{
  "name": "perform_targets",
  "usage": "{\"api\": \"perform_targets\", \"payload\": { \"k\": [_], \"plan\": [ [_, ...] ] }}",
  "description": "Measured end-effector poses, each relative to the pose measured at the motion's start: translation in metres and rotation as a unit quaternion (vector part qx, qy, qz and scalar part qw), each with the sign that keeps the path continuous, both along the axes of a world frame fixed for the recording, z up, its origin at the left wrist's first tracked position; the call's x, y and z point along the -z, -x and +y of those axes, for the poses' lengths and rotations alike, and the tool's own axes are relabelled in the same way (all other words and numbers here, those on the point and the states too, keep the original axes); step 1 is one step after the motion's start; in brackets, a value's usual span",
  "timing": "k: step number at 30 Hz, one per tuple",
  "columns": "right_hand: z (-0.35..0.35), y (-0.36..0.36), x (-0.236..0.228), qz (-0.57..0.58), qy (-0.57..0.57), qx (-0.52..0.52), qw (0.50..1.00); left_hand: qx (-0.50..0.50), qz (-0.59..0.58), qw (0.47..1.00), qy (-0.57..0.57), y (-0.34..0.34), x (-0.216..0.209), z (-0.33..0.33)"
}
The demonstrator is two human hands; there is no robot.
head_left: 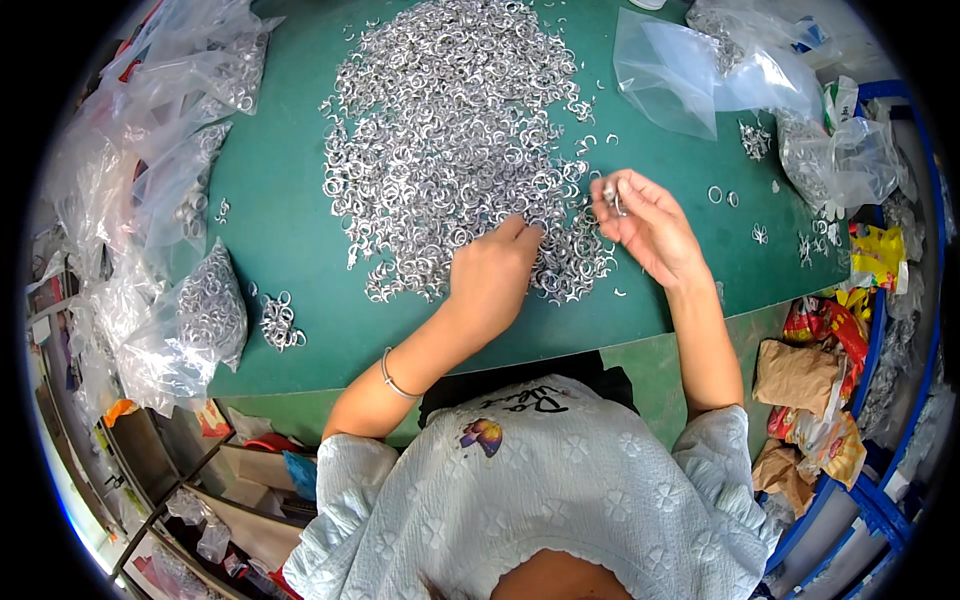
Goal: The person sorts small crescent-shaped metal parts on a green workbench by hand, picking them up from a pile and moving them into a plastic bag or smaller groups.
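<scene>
A large heap of small silver metal rings (440, 150) spreads over the green tabletop (290, 200) in front of me. My left hand (492, 278), a bangle on its wrist, reaches into the near edge of the heap. Its fingers are bent down and pressed together, and whatever lies between the tips is hidden. Just right of the heap, my right hand (652, 228) is raised with the palm partly turned up. Its thumb and fingers close on a few small silver rings (614, 197).
Clear plastic bags of rings (212, 305) line the left side, beside a small ring cluster (282, 322). More bags (840, 160) lie at the far right, near two loose rings (715, 194) and small clusters (755, 140). Packets (798, 376) sit on a blue-framed rack right of the table.
</scene>
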State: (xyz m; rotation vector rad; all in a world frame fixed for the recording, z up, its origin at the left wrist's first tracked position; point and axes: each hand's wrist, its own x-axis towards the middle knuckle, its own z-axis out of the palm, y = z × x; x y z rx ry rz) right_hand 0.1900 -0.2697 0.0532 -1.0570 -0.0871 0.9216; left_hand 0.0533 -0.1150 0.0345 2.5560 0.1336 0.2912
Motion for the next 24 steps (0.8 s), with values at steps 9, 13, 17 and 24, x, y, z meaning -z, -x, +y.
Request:
{"api": "perform_targets", "payload": {
  "k": [9, 13, 17, 24],
  "plan": [
    [0.004, 0.025, -0.001, -0.324, 0.144, -0.114, 0.928, -0.106, 0.167, 0.626, 0.754, 0.011, -0.016, 0.012],
    [-0.012, 0.027, 0.003, -0.412, 0.244, -0.055, 0.876, -0.104, 0.184, 0.584, 0.784, 0.024, -0.02, 0.01],
    [-0.028, 0.012, 0.003, -0.516, 0.356, -0.036, 0.778, -0.112, 0.176, 0.59, 0.78, 0.031, -0.014, 0.006],
    [-0.018, 0.019, 0.016, -0.655, 0.332, -0.008, 0.678, -0.122, 0.181, 0.59, 0.777, 0.026, -0.021, -0.006]
  ]
}}
